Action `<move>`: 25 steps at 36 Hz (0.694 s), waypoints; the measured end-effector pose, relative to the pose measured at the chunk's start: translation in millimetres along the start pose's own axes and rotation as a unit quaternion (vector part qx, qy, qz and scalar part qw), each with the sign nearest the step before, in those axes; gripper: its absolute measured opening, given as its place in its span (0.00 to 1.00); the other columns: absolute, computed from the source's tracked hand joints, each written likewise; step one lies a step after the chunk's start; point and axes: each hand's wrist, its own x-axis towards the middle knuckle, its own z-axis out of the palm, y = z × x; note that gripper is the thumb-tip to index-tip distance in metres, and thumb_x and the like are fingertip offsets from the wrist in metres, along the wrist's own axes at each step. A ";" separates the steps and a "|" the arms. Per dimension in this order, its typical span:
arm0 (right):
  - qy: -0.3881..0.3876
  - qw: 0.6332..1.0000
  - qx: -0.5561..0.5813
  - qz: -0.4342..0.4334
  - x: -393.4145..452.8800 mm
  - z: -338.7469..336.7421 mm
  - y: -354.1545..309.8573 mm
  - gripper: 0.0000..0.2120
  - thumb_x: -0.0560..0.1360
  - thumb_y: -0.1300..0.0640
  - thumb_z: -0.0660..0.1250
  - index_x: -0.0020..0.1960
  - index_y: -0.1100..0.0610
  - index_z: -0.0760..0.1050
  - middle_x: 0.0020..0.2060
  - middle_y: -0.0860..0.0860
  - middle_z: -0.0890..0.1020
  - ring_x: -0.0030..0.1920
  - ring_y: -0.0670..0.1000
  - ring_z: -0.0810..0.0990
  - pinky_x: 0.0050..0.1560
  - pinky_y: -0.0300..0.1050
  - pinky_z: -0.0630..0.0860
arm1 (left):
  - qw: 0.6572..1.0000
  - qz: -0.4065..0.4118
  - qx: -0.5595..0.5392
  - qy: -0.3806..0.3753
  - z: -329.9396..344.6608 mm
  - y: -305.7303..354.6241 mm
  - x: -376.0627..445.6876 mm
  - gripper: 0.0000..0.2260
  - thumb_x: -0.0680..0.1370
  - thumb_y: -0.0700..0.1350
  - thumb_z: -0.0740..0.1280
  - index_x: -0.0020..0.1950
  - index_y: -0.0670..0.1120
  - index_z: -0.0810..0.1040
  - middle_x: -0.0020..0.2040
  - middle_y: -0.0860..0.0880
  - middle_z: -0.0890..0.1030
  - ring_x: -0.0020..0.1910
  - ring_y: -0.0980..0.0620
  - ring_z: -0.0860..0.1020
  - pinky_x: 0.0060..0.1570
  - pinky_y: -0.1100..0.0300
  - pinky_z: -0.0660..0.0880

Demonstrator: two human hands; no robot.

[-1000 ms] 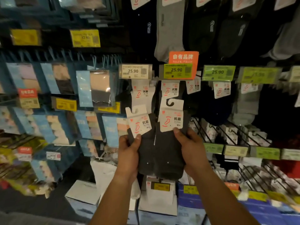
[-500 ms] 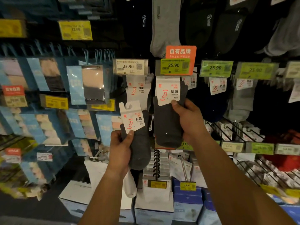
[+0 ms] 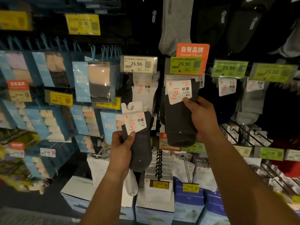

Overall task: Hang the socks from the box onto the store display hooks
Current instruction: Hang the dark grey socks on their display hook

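In front of you the display wall is packed with hanging sock packs, dark and grey to the right, blue-carded packs to the left. Boxes stand on the floor below, white ones to the left and blue ones to the right.

Your right hand is raised to the row under the orange sign and green 25.90 price tag. Its fingers curl round a dark grey sock pair, thumb pressed on the lower edge of its white header card. The card's top sits just beneath the price tag; you cannot tell whether it is on the hook.

Your left hand is lower, well apart from the hooks. It grips a second dark grey sock pair, thumb on the bottom of its white card, whose hook cut-out is free. A white sock hangs beneath this hand.
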 end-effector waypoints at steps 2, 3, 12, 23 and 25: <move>0.000 1.000 0.001 0.005 4.2 2.0 -0.1 0.10 0.78 0.57 0.68 0.59 0.52 0.81 0.50 0.50 0.86 0.51 0.53 0.85 0.56 0.56 0.81 | 1.000 0.002 0.002 -0.001 0.6 -0.4 0.3 0.06 0.81 0.43 0.68 0.56 0.46 0.73 0.57 0.47 0.83 0.57 0.47 0.82 0.52 0.50 0.80; 0.000 1.000 0.003 0.013 8.7 3.6 0.1 0.10 0.78 0.57 0.68 0.59 0.52 0.81 0.50 0.51 0.86 0.51 0.54 0.85 0.56 0.56 0.81 | 1.000 0.003 0.004 -0.003 1.3 -0.4 -0.1 0.06 0.81 0.43 0.67 0.56 0.46 0.73 0.57 0.48 0.83 0.57 0.47 0.82 0.52 0.50 0.80; 0.016 0.995 -0.068 0.065 71.6 21.1 12.8 0.10 0.78 0.52 0.69 0.58 0.53 0.79 0.57 0.54 0.82 0.58 0.57 0.80 0.64 0.58 0.75 | 1.000 0.004 0.013 -0.014 6.1 -1.8 -6.7 0.07 0.81 0.42 0.68 0.57 0.44 0.73 0.57 0.48 0.83 0.58 0.47 0.81 0.53 0.51 0.79; 0.082 0.963 -0.233 -0.105 -8.0 23.6 39.3 0.12 0.79 0.46 0.66 0.54 0.53 0.72 0.45 0.48 0.77 0.44 0.46 0.77 0.40 0.38 0.71 | 0.999 -0.021 -0.026 -0.036 10.4 4.7 -13.1 0.10 0.80 0.42 0.69 0.59 0.44 0.74 0.57 0.47 0.84 0.56 0.47 0.83 0.50 0.52 0.80; -0.005 0.974 -0.216 -0.065 -44.6 38.0 57.3 0.11 0.79 0.43 0.64 0.52 0.50 0.72 0.42 0.45 0.79 0.42 0.42 0.78 0.42 0.39 0.74 | 0.997 -0.028 -0.058 -0.044 16.3 6.9 -15.2 0.13 0.79 0.40 0.70 0.61 0.44 0.72 0.58 0.44 0.83 0.55 0.45 0.84 0.47 0.54 0.81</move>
